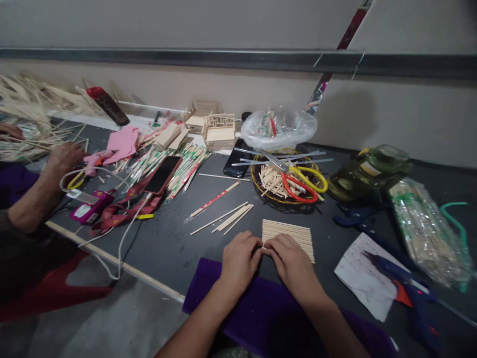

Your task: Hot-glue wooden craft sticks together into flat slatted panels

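Thin wooden sticks lie side by side in a flat row (288, 233) on the dark table. My left hand (241, 258) is closed at the row's near left corner, thumb and fingers pinched together. Against it, fingertips almost touching, my right hand (292, 263) is closed too and covers part of the row's near edge. A small pale stick end shows between the fingertips; the rest of the grip is hidden. Several loose sticks (234, 219) lie to the left, with a red-and-white wrapped stick (216, 199) behind them. Purple cloth (203, 283) is under my forearms.
Scissors (298, 181) lie across a basket (257, 184) of short sticks. Rightward are a glue gun (406, 286), white paper (367, 283), a greenish jar (372, 171) and bagged sticks (428, 228). Phones, cables and wrapped sticks (190, 166) fill the left; a co-worker's hand (65, 156) is beyond.
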`<action>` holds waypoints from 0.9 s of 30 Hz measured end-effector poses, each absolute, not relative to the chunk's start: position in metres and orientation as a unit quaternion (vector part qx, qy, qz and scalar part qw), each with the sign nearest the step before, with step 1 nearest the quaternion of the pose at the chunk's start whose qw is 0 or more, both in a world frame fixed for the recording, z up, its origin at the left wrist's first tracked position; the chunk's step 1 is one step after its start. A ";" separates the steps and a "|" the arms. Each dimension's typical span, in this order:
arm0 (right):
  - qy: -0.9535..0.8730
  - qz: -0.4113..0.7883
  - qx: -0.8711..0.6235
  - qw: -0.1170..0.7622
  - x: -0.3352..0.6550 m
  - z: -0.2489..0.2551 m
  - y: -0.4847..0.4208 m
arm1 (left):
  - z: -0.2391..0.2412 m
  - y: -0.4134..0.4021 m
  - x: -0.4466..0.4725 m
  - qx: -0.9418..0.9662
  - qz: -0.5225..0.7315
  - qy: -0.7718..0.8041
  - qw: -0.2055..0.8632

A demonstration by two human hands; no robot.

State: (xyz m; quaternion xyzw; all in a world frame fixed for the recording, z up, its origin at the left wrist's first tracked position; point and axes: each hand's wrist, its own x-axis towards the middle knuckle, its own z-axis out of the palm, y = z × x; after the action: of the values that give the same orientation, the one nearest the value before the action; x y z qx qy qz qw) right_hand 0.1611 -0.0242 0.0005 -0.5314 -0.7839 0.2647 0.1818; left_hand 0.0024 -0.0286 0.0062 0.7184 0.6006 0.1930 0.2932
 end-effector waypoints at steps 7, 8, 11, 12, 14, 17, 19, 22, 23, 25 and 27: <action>-0.784 0.266 -0.529 0.190 0.162 -0.001 -0.025 | 0.006 -0.029 0.003 0.718 0.198 0.600 0.293; -0.784 0.263 -0.528 0.192 0.161 0.000 -0.025 | 0.006 -0.029 0.003 0.718 0.197 0.600 0.292; -0.785 0.254 -0.529 0.200 0.160 0.000 -0.025 | 0.006 -0.028 0.003 0.716 0.194 0.602 0.294; -0.785 0.251 -0.529 0.202 0.160 0.000 -0.025 | 0.006 -0.028 0.003 0.716 0.193 0.603 0.294; -0.786 0.247 -0.527 0.208 0.160 0.000 -0.025 | 0.007 -0.028 0.003 0.716 0.193 0.604 0.293; -0.786 0.245 -0.525 0.215 0.160 -0.001 -0.025 | 0.008 -0.028 0.003 0.718 0.193 0.601 0.293; -0.786 0.243 -0.525 0.219 0.160 -0.002 -0.025 | 0.008 -0.028 0.003 0.718 0.192 0.601 0.294; -0.787 0.239 -0.522 0.226 0.160 -0.004 -0.026 | 0.007 -0.028 0.003 0.718 0.190 0.603 0.292; -0.787 0.237 -0.521 0.229 0.160 -0.004 -0.026 | 0.007 -0.028 0.003 0.718 0.190 0.603 0.291; -0.788 0.236 -0.520 0.230 0.159 -0.005 -0.026 | 0.007 -0.029 0.003 0.718 0.191 0.603 0.291; -0.787 0.236 -0.522 0.230 0.159 -0.006 -0.026 | 0.007 -0.029 0.003 0.716 0.194 0.603 0.293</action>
State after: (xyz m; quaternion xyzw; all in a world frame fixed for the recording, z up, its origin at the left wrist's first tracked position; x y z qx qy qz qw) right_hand 0.1593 -0.0262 -0.0056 -0.5216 -0.7870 0.2365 0.2296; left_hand 0.0027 -0.0290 0.0065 0.7164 0.6027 0.1940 0.2932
